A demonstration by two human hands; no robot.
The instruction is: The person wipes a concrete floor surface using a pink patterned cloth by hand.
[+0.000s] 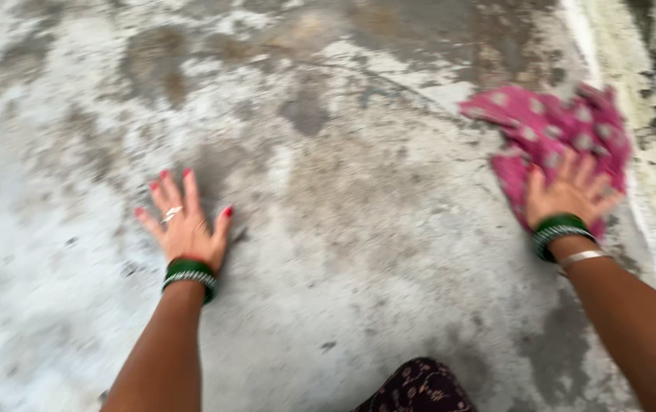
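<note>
Concrete, grey and heavily mottled, makes up the floor across the whole view, with dark damp-looking patches toward the top and paler, chalky areas to the left. The left hand lies flat on the bare floor, palm down, fingers spread apart and holding nothing; a ring shows on one finger and green bangles circle the wrist. The right hand rests on a crumpled pink cloth with a pale printed pattern, fingers splayed and pressing down on the fabric rather than closed around it; motion blur there prevents a finer reading of the grip. The cloth sits on the floor at the far right, near a pale raised edge that runs along that side, and well apart from the left hand. A patterned dark garment shows at the bottom edge, just below and between the two arms. As to progress, judgement only: the darker zones near the cloth and toward the top suggest wiping has covered part of the surface, while the pale left portion and the speckled marks around the left hand look untreated. Staining is too irregular to separate wet from worn concrete with confidence, so the share completed cannot be fixed.
</note>
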